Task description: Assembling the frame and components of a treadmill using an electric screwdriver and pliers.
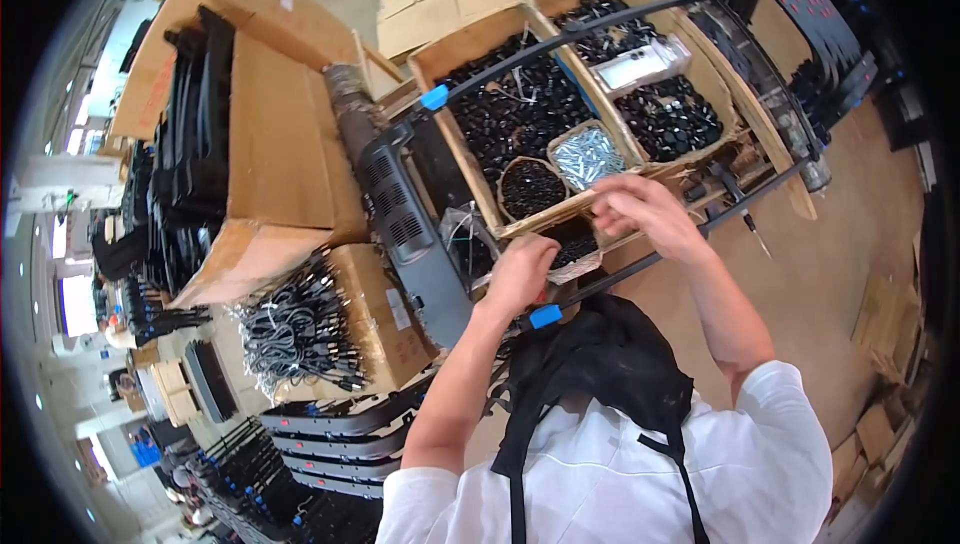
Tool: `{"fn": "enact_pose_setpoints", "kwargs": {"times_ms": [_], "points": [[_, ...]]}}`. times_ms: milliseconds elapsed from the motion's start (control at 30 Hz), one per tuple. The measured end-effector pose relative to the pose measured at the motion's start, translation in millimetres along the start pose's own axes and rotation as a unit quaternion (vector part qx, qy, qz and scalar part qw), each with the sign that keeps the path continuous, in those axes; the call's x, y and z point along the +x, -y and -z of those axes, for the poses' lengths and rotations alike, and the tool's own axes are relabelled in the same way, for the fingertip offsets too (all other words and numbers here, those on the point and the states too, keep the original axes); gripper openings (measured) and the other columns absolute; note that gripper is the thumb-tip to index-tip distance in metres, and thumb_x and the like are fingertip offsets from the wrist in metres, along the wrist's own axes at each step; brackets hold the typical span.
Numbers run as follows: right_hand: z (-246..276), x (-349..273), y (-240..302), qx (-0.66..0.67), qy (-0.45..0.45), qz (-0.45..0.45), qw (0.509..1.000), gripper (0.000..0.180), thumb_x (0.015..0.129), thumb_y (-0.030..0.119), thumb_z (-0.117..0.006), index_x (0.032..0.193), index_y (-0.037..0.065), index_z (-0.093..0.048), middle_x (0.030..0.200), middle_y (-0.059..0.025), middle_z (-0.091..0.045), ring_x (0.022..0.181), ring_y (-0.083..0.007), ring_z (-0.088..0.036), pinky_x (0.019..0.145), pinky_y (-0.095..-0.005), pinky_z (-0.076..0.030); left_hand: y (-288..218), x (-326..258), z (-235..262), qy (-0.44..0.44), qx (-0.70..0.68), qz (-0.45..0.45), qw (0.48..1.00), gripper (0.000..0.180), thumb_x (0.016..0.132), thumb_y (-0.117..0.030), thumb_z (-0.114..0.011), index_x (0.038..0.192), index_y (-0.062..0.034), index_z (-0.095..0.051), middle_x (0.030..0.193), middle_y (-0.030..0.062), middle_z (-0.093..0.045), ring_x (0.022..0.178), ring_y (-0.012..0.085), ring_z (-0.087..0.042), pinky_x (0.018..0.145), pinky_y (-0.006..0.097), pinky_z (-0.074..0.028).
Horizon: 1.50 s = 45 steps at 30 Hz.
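1. 1 wooden tray point(545, 217) lies in front of the person, its 1 long divider making 2 main sections.
2. The left hand point(527, 269) is at the tray's near edge, beside 1 small box of dark screws point(572, 250) just outside that edge. Its fingers are bent and close together; I cannot tell whether they grip anything.
3. The right hand point(645, 214) hangs above the tray's near edge, its fingers curled in and the gap to the thumb narrow; I cannot tell what, if anything, is pinched there.
4. Inside the tray's left section, near the hands, I see 2 containers: 1 box of silver screws point(588, 157) and 1 round tub of dark pieces point(533, 190). Black parts point(515, 109) fill the rest, too many to count.
5. In the tray's right section, 1 pale box point(641, 66) sits between 2 heaps of small black parts.
6. 1 dark bar point(560, 43) crosses over the tray, with 1 blue block point(434, 98) near its left end.
7. Left of the tray stand 2 cartons: 1 large open carton point(285, 119) and 1 smaller carton point(378, 322) beside 1 bundle of cables point(300, 329).
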State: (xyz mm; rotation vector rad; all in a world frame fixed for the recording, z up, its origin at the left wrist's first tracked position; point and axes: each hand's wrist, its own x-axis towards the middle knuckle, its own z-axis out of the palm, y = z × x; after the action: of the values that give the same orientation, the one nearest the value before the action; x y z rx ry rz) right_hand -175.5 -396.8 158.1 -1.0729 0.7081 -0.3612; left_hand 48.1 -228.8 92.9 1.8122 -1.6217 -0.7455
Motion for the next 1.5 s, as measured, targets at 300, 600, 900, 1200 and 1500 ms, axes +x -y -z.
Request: {"fn": "enact_pose_setpoints", "kwargs": {"times_ms": [300,600,900,1200,1500], "points": [[66.6,-151.7,-66.0,0.069,-0.075,-0.159,0.982,0.026,0.102,0.021,-0.064,0.114,-0.001,-0.069,0.097,-0.0107,-0.075,0.086,-0.0195,-0.074,0.078,-0.0336,-0.061,107.2,51.6,-130.6,0.280,0.176,-0.067,0.941,0.064,0.089,-0.012,-0.074,0.148,-0.0140,-0.050,0.153,0.0123,-0.047,0.141,0.0384,-0.046,0.118,0.048,-0.042],[101.2,-93.5,-191.7,0.127,-0.157,-0.248,0.948,0.028,0.104,0.024,-0.064,0.119,0.000,-0.068,0.106,-0.0108,-0.074,0.090,-0.0189,-0.074,0.076,-0.0333,-0.062,109.4,75.1,-133.3,0.384,0.256,-0.054,0.885,0.037,0.089,-0.015,-0.075,0.121,-0.0106,-0.057,0.136,0.0183,-0.051,0.125,0.0414,-0.059,0.102,0.052,-0.053],[88.7,57.0,-276.1,0.245,-0.317,-0.170,0.900,0.027,0.100,0.022,-0.070,0.118,0.003,-0.065,0.098,-0.0090,-0.072,0.082,-0.0212,-0.074,0.068,-0.0370,-0.063,145.4,65.9,-146.7,0.319,-0.021,0.233,0.919,0.029,0.105,-0.028,-0.058,0.124,-0.0070,-0.065,0.107,0.0125,-0.068,0.095,0.0284,-0.065,0.083,0.043,-0.054],[77.7,115.5,-274.7,0.274,-0.427,-0.211,0.835,0.018,0.098,0.022,-0.072,0.105,0.005,-0.071,0.088,-0.0077,-0.067,0.062,-0.0229,-0.066,0.051,-0.0371,-0.058,131.6,76.1,-141.0,0.265,-0.311,0.501,0.763,0.017,0.112,-0.030,-0.051,0.110,-0.0165,-0.061,0.078,-0.0051,-0.052,0.059,0.0054,-0.044,0.049,0.023,-0.031],[128.4,94.3,-273.3,0.443,-0.374,-0.118,0.806,0.024,0.092,0.028,-0.074,0.106,0.014,-0.060,0.084,-0.0011,-0.065,0.060,-0.0152,-0.061,0.046,-0.0285,-0.051,133.8,73.5,-141.7,0.175,-0.516,0.541,0.640,0.022,0.111,-0.034,-0.052,0.099,-0.0153,-0.056,0.079,-0.0020,-0.055,0.058,0.0101,-0.046,0.042,0.021,-0.027]]}}
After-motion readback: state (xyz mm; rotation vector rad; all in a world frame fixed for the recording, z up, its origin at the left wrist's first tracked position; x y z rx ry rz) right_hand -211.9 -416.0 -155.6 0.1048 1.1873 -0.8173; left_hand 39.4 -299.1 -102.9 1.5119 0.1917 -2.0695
